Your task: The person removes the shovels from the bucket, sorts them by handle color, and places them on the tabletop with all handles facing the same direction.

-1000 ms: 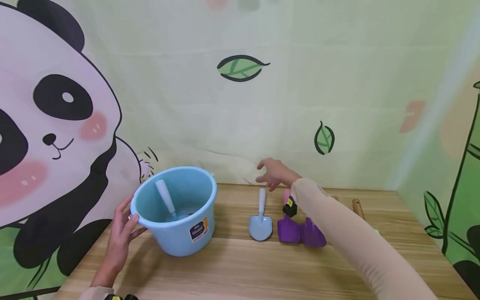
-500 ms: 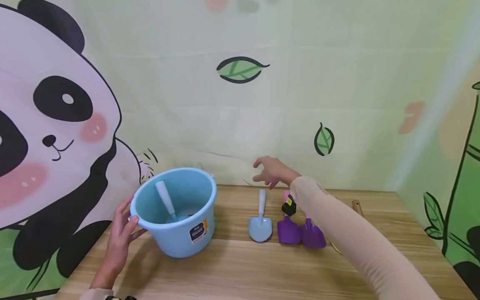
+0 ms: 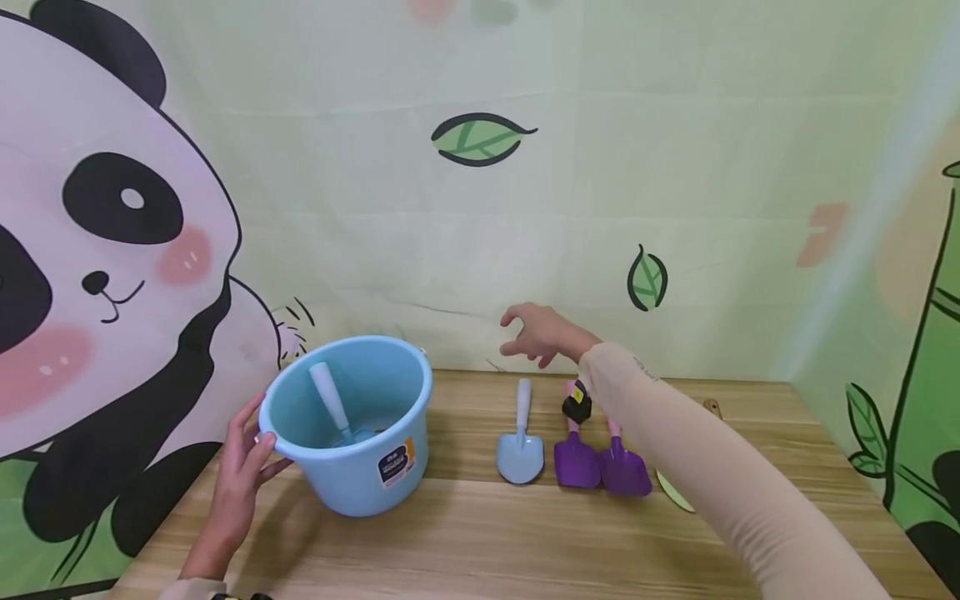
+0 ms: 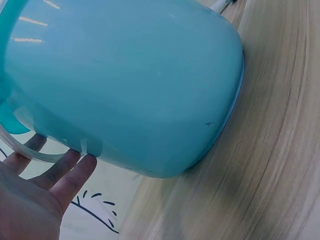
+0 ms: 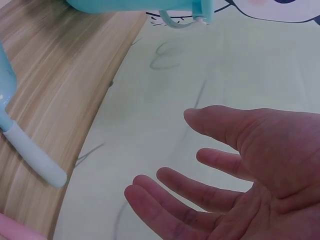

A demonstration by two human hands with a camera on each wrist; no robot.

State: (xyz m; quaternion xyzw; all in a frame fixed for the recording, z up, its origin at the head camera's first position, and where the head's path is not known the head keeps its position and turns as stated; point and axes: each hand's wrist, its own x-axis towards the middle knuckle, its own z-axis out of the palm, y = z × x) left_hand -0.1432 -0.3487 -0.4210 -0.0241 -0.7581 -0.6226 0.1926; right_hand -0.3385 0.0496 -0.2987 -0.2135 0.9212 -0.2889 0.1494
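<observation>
At the left of the head view, a light blue bucket [image 3: 341,479] stands on the wooden table, with a white-handled trowel [image 3: 330,396] leaning inside it. My left hand [image 3: 238,479] holds the bucket's left side near the rim; in the left wrist view its fingertips [image 4: 75,162] touch the wall by the pale bail handle [image 4: 37,155]. Bare and spread, my right hand [image 3: 543,333] hovers before the backdrop, above the handle end of a light blue trowel [image 3: 520,457] lying on the table. Nothing lies between its fingers in the right wrist view.
Right of the blue trowel lie two purple shovels [image 3: 576,461] with pink handles. My right sleeve [image 3: 690,442] partly covers a pale green piece [image 3: 677,492] and a wooden handle [image 3: 712,407]. A panda-printed backdrop [image 3: 360,208] rises behind the table [image 3: 450,550].
My right hand has drifted slightly left and up, and its sleeve covers more of the wooden handle. The left hand and bucket stay nearly in place.
</observation>
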